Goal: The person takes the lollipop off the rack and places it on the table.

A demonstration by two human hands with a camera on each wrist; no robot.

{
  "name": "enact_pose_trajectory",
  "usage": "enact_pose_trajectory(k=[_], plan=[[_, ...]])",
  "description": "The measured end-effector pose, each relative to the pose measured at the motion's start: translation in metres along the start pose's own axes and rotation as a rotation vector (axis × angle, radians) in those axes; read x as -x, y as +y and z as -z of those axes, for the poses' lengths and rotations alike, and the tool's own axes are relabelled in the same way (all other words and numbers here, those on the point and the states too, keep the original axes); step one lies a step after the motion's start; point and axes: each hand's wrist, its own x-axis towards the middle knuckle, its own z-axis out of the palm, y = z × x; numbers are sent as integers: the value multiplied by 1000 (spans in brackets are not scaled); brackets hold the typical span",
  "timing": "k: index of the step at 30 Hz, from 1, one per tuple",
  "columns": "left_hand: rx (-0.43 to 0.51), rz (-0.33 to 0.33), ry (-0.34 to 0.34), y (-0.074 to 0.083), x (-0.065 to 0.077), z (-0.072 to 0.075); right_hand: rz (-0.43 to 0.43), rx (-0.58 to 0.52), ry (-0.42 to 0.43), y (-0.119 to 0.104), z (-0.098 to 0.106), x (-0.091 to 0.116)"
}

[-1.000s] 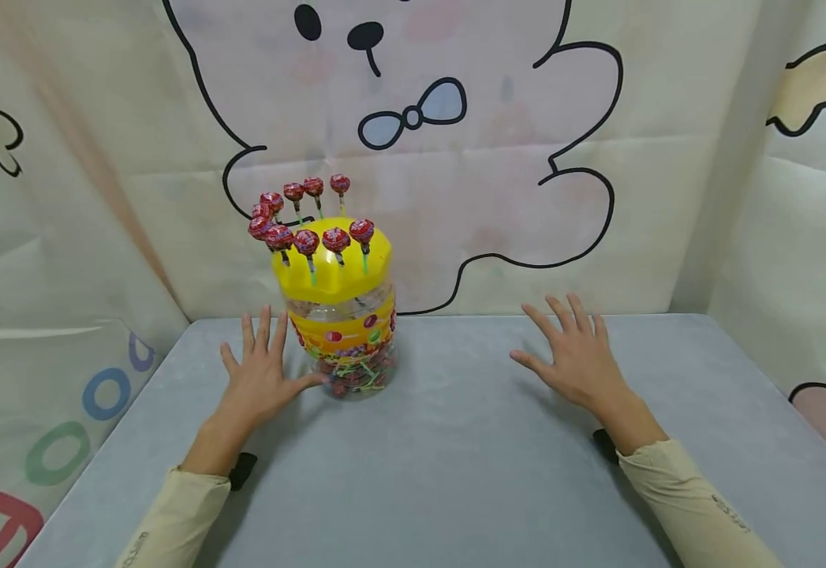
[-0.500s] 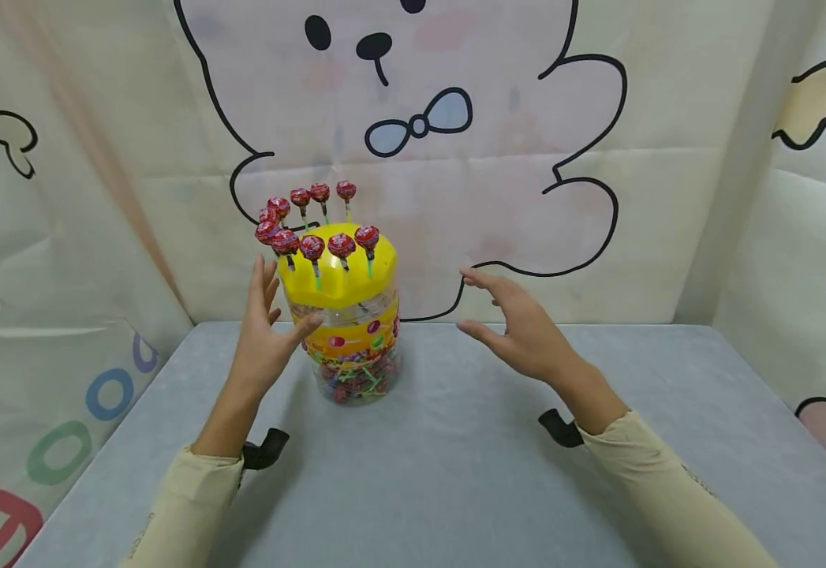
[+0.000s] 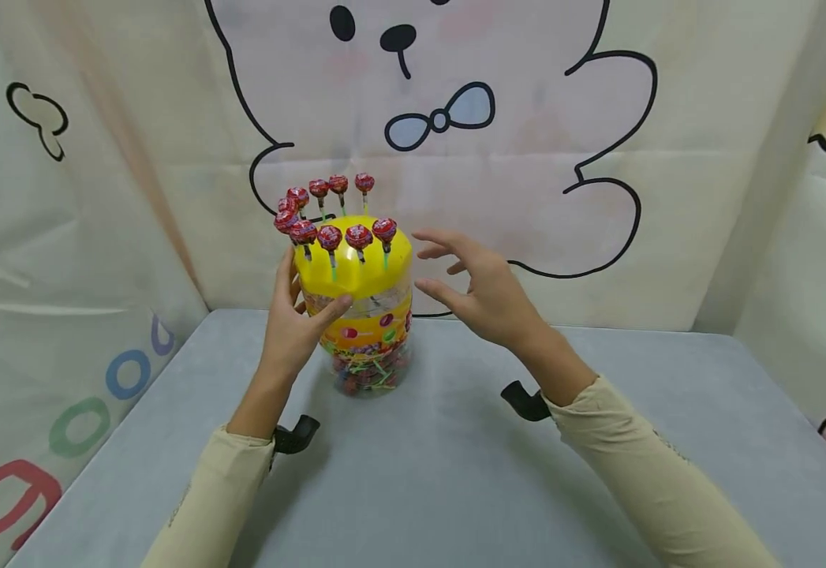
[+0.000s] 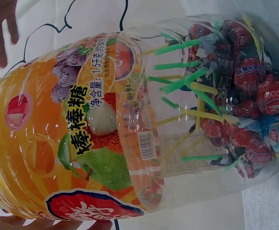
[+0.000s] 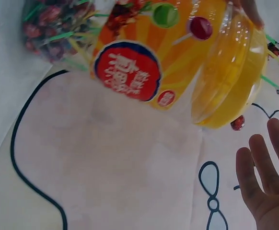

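Note:
A clear candy jar (image 3: pixel 363 327) with an orange fruit label and a yellow lid (image 3: pixel 352 272) stands upright on the table. Several red-wrapped lollipops (image 3: pixel 330 237) stick up around the lid's edge. More lollipops (image 4: pixel 247 79) lie at the jar's bottom, their green and yellow sticks showing in the left wrist view. My left hand (image 3: pixel 292 327) holds the jar's left side just under the lid, thumb across the front and fingers partly hidden behind. To the jar's right my right hand (image 3: pixel 484 296) hovers, apart from it, fingers spread and slightly bent.
A grey cloth-covered table (image 3: pixel 413 473) spreads in front of the jar. Behind it hangs a pale curtain (image 3: pixel 526 197) printed with a cartoon bear. Another printed sheet (image 3: pixel 1 331) hangs along the left. Black wrist mounts (image 3: pixel 297 435) sit at both wrists.
Both hands have risen from flat over the table and closed in on the jar. The left now holds it; the right has moved left and up. The view has shifted slightly.

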Motion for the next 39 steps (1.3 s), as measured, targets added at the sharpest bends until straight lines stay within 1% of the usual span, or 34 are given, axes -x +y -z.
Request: enact_pose_trajectory(k=[3, 5, 9, 13, 16, 19, 25, 33, 39], plan=[[1, 14, -12, -4, 3, 0, 5, -45, 28, -6, -5, -7], [-1, 11, -16, -6, 3, 0, 7, -61, 38, -10, -8, -13], [-3, -2, -22, -4, 1, -2, 10, -79, 35, -16, -9, -24], [2, -11, -19, -3, 0, 0, 15, -93, 19, -19, -14, -32], [10, -23, -20, -2, -1, 1, 16, -98, 16, -19, -17, -34], [16, -25, -26, -2, -1, 0, 22, -104, 30, -18, -20, -34], [14, -1, -32, -4, 1, 0, 26, -101, 50, -17, -26, -36], [12, -25, -30, -4, 0, 1, 23, -83, 36, -19, -23, -40], [9, -8, -42, -4, 1, 3, 21, -81, 38, -19, -24, -40]])
